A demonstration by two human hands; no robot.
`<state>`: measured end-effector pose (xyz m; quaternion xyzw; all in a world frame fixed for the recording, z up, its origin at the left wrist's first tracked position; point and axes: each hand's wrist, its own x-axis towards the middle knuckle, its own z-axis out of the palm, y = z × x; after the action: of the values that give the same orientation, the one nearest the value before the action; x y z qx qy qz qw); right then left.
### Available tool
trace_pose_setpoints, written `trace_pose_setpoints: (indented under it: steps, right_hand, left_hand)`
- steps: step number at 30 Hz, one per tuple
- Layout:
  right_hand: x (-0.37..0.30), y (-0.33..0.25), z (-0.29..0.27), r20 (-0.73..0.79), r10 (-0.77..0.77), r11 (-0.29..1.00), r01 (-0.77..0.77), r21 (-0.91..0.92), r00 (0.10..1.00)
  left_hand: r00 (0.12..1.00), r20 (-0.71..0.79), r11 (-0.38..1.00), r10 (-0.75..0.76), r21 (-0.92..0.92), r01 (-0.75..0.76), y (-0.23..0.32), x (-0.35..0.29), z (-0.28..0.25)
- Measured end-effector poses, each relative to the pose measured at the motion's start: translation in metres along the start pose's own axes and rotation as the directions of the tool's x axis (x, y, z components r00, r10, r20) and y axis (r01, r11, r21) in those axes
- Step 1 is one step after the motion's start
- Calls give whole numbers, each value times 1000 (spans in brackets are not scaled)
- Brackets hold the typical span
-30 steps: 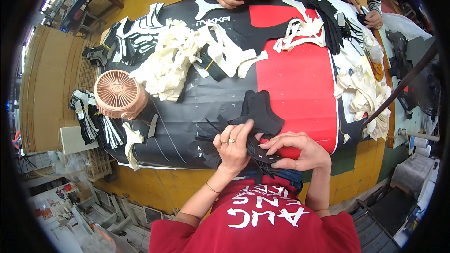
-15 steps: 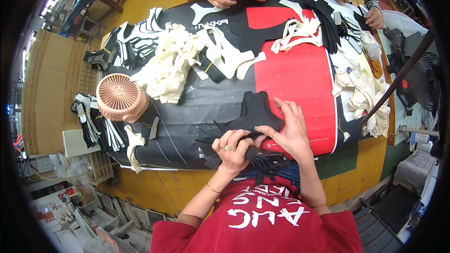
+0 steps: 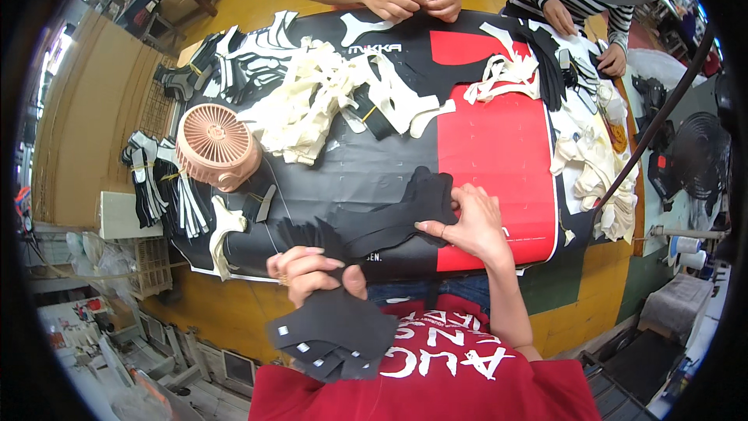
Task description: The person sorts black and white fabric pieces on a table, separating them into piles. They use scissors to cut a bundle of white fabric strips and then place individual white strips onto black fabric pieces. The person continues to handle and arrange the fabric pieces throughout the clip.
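My left hand (image 3: 312,274) grips a fanned stack of black cut pieces (image 3: 335,331) close to my body; small white marks dot their lower edges. Thin dark ends of that stack stick up beyond my fingers. Further right, my right hand (image 3: 475,222) pinches the right end of another pile of black fabric pieces (image 3: 417,204), thumb on top and fingers round the far side. This pile lies on the black and red sheet (image 3: 499,148) covering the table, its layers spread toward the left. Whether the two stacks still touch is hard to tell.
A pink fan (image 3: 216,144) stands at the left, near a heap of cream cut pieces (image 3: 300,105). Black-and-white bundles (image 3: 148,179) lie beside it. Across the table are a co-worker's hands (image 3: 421,0) and a second person in stripes (image 3: 557,15). More cream pieces (image 3: 592,148) lie right.
My left hand has moved left and toward my body, drawing a black stack away from the pile and turning it so its white-marked edges show. My right hand has stayed near the pile.
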<state>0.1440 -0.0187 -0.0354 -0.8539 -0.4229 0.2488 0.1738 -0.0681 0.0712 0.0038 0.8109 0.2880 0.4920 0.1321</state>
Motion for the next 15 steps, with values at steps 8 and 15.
trace_pose_setpoints:
  steps: [8, 15]
  right_hand:
    - [1, -33, 32, 139, 10, 830, -86, 552, 990]
    - [39, -20, 23, -149, 36, 872, 42, 487, 988]
  left_hand:
    - [988, -152, 999, -24, 21, 27, -11, -2, -39]
    - [991, -73, 992, -109, 63, 113, -8, -6, -54]
